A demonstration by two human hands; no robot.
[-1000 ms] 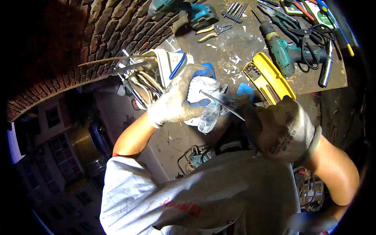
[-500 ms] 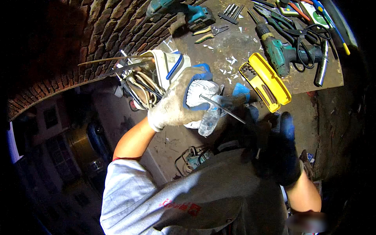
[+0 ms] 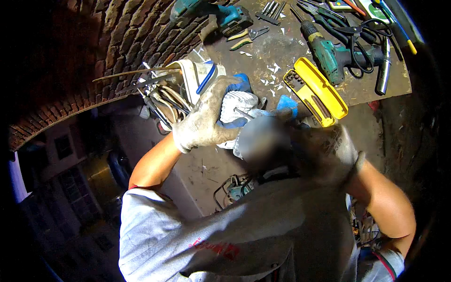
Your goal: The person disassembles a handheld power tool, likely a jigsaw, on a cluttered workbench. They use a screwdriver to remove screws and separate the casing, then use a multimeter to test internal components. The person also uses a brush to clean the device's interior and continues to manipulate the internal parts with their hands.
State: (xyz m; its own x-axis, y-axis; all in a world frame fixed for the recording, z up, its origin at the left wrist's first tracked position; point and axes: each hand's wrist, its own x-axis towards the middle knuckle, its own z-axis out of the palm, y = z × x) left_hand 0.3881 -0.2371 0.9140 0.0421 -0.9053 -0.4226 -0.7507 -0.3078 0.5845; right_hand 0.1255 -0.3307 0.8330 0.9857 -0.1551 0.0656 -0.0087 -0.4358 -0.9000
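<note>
My left hand (image 3: 202, 117), in a pale work glove with blue palm coating, is closed round a white ribbed object (image 3: 237, 104) whose kind I cannot make out. A thin metal rod (image 3: 243, 114) slants across its face. Below and to the right, a blurred patch covers the rod's far end and part of the held object. My right hand (image 3: 345, 145), also gloved, is to the right of it, its fingers lost in shadow and blur. Whether it holds anything cannot be seen. Just beyond the hands lies a small blue piece (image 3: 287, 105).
On the bench (image 3: 376, 96) lie an open yellow bit case (image 3: 324, 91), a teal drill (image 3: 329, 61), black scissors (image 3: 359, 35), pliers (image 3: 244, 40) and white scraps. Another cordless tool (image 3: 232, 21) stands at the far left. A white bucket (image 3: 190, 77) of cables and rods stands by the brick wall.
My right hand has moved up, its forearm swinging out to the right. Less of the rod shows now. The left hand keeps its hold, shifted slightly left.
</note>
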